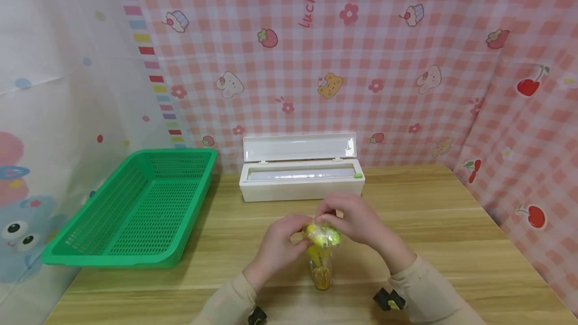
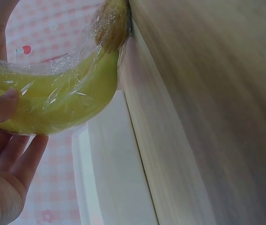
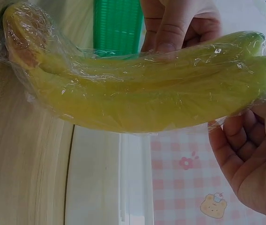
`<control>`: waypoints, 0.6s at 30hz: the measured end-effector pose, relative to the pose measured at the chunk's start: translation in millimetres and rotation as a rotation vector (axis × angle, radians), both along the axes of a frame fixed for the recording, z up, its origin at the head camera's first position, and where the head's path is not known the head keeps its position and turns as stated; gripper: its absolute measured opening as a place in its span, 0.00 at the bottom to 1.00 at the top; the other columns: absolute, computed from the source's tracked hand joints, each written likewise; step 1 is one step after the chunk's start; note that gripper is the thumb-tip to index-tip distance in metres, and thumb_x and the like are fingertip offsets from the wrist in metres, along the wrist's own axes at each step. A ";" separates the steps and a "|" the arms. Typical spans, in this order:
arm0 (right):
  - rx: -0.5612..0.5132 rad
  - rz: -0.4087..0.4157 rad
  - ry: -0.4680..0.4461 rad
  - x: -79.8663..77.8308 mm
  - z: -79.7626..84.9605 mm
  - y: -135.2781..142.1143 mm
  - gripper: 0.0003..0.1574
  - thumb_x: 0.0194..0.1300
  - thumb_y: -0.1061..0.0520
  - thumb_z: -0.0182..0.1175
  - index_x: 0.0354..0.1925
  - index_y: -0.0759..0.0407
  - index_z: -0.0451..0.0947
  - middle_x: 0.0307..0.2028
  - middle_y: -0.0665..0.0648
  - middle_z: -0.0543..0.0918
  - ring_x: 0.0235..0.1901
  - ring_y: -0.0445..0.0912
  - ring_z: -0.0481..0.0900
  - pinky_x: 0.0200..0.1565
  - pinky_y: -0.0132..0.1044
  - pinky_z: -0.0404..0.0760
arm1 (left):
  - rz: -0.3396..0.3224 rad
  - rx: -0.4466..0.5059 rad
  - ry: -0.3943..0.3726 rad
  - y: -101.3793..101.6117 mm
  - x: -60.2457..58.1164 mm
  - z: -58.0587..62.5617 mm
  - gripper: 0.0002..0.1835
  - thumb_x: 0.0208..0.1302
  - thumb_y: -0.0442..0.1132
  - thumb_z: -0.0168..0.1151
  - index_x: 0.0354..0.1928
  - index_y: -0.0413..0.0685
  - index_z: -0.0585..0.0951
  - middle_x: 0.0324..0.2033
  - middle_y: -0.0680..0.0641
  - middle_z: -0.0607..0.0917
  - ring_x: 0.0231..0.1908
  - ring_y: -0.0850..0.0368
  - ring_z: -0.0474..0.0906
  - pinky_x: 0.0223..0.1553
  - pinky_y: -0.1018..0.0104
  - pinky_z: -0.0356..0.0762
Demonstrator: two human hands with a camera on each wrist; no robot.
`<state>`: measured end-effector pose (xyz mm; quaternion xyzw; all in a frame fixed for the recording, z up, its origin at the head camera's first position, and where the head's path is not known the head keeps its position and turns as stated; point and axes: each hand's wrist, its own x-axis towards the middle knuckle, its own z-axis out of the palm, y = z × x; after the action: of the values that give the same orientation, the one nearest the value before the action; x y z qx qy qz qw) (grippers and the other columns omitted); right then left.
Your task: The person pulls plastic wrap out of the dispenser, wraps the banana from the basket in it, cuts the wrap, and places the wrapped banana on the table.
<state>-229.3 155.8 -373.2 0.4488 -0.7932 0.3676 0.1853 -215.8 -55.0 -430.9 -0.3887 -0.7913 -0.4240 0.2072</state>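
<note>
A small bunch of bananas wrapped in clear cling film stands stem end down on the table, tips up. Its browned stem end shows through the film at the tabletop in the right wrist view. My left hand holds the bunch from the left, its thumb pressed on one side and fingers behind. On the other side, my right hand pinches the cling film around the banana tips, fingers curled.
Behind the hands sits a white cling film dispenser box with its lid raised and a roll inside. A green plastic basket stands at the left of the wooden table. Patterned cloth hangs along the back and sides.
</note>
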 end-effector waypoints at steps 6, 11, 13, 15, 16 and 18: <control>-0.088 0.025 -0.046 -1.9 2.6 8.0 0.10 0.55 0.69 0.70 0.36 0.59 0.85 0.32 0.50 0.86 0.32 0.41 0.80 0.36 0.35 0.82 | -0.007 0.009 -0.006 -0.6 -0.4 -2.0 0.20 0.50 0.26 0.75 0.47 0.42 0.84 0.45 0.47 0.87 0.42 0.55 0.83 0.46 0.68 0.82; -0.157 0.013 0.067 3.0 6.7 18.8 0.09 0.60 0.66 0.69 0.40 0.58 0.84 0.36 0.53 0.86 0.37 0.44 0.81 0.43 0.33 0.81 | 0.005 0.014 -0.053 -2.0 0.3 -1.3 0.20 0.51 0.27 0.75 0.48 0.43 0.84 0.45 0.47 0.87 0.43 0.54 0.83 0.47 0.67 0.82; -0.180 0.025 0.142 6.2 7.4 21.5 0.06 0.65 0.59 0.66 0.41 0.59 0.84 0.36 0.54 0.86 0.37 0.45 0.81 0.45 0.32 0.79 | 0.011 0.018 -0.080 -2.5 0.7 -0.6 0.19 0.51 0.27 0.75 0.47 0.43 0.85 0.45 0.47 0.87 0.44 0.54 0.83 0.47 0.67 0.82; -0.194 0.040 0.223 9.9 7.4 22.8 0.12 0.69 0.53 0.62 0.41 0.60 0.84 0.37 0.54 0.86 0.37 0.46 0.81 0.46 0.31 0.79 | 0.015 0.023 -0.106 -2.7 1.1 0.0 0.19 0.51 0.27 0.75 0.47 0.42 0.85 0.46 0.46 0.87 0.45 0.53 0.83 0.47 0.67 0.82; -0.197 0.047 0.269 11.8 7.4 23.0 0.14 0.70 0.51 0.61 0.40 0.61 0.84 0.37 0.54 0.86 0.37 0.47 0.81 0.45 0.31 0.79 | 0.016 0.025 -0.118 -2.8 1.1 0.0 0.20 0.51 0.27 0.75 0.47 0.42 0.85 0.46 0.46 0.87 0.45 0.53 0.83 0.47 0.67 0.82; -0.195 0.065 0.366 15.7 7.2 23.0 0.16 0.71 0.51 0.60 0.39 0.62 0.85 0.36 0.55 0.86 0.36 0.48 0.82 0.44 0.33 0.79 | 0.017 0.034 -0.138 -3.1 1.0 -0.4 0.20 0.50 0.27 0.75 0.48 0.42 0.85 0.46 0.46 0.87 0.46 0.52 0.83 0.47 0.66 0.82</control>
<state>-213.6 178.9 -365.9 0.5134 -0.6920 0.3608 0.3570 -214.8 -58.1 -431.4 -0.3484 -0.7997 -0.4613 0.1622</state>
